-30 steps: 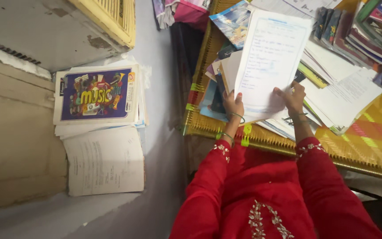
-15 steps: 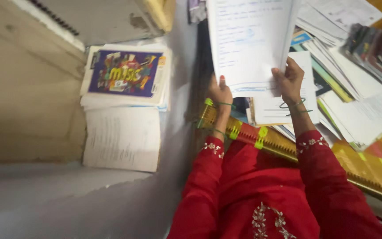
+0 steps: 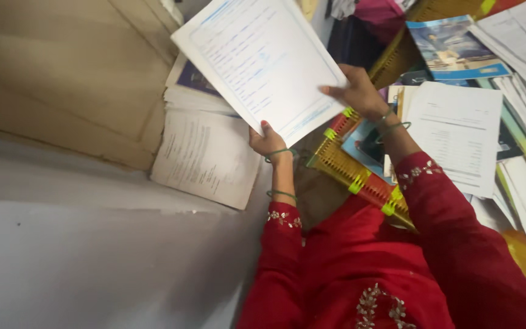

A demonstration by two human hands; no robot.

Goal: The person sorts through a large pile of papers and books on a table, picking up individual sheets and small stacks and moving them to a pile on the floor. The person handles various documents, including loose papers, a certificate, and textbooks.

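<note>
Both my hands hold a thin stack of white written sheets (image 3: 262, 61) up in the air, tilted, over the floor pile at the left. My left hand (image 3: 267, 140) grips its lower edge and my right hand (image 3: 355, 92) grips its right edge. Both wrists carry green bangles and both arms are in red embroidered sleeves. Under the sheets lies a floor stack of booklets (image 3: 197, 91) with a purple-covered book mostly hidden, and a white printed booklet (image 3: 205, 157) in front of it.
A yellow woven table edge (image 3: 351, 172) with green clips runs diagonally at centre. On it lie many loose papers (image 3: 455, 134), a blue magazine (image 3: 452, 45) and other books. A beige wall or step (image 3: 62, 79) fills the left; grey floor below.
The held sheets have swung from above the table leftward over the floor stack. The view has turned, and the purple book is now mostly covered by the sheets.
</note>
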